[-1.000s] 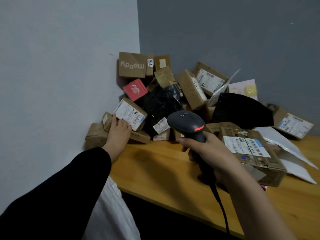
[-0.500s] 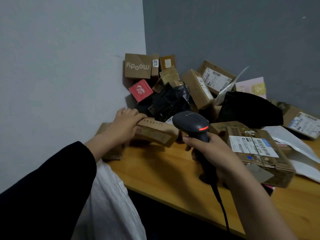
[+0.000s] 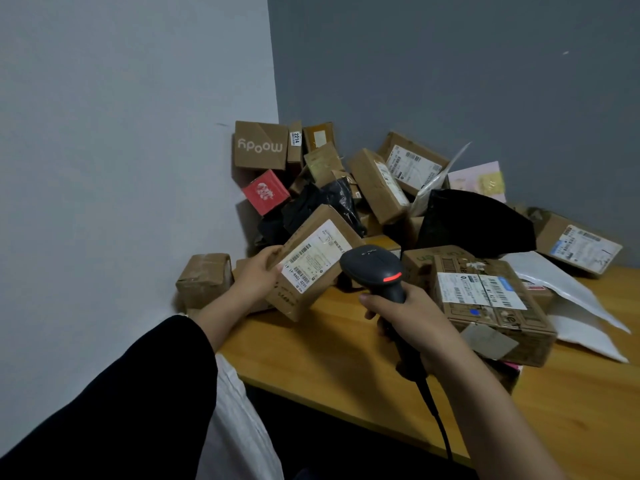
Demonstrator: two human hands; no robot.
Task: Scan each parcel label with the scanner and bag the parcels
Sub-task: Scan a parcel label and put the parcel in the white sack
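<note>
My left hand [image 3: 258, 277] grips a brown cardboard parcel [image 3: 313, 261] by its left edge and holds it tilted above the wooden table [image 3: 346, 358], its white barcode label facing me. My right hand [image 3: 412, 322] grips the handle of a black barcode scanner [image 3: 375, 268] with a red strip on its head. The scanner head sits just right of the parcel's label, almost touching the box. A black cable [image 3: 440, 427] runs down from the handle.
A heap of cardboard parcels [image 3: 377, 185], a red box [image 3: 265, 192] and black poly bags [image 3: 474, 223] fills the corner against the walls. A large labelled box [image 3: 485, 299] lies right of my right hand, white mailers [image 3: 571, 306] beyond it. White fabric [image 3: 239, 420] hangs below the table edge.
My left hand has pulled the parcel out of the heap, lifted it and turned its label up toward me. The scanner hand stayed almost in place.
</note>
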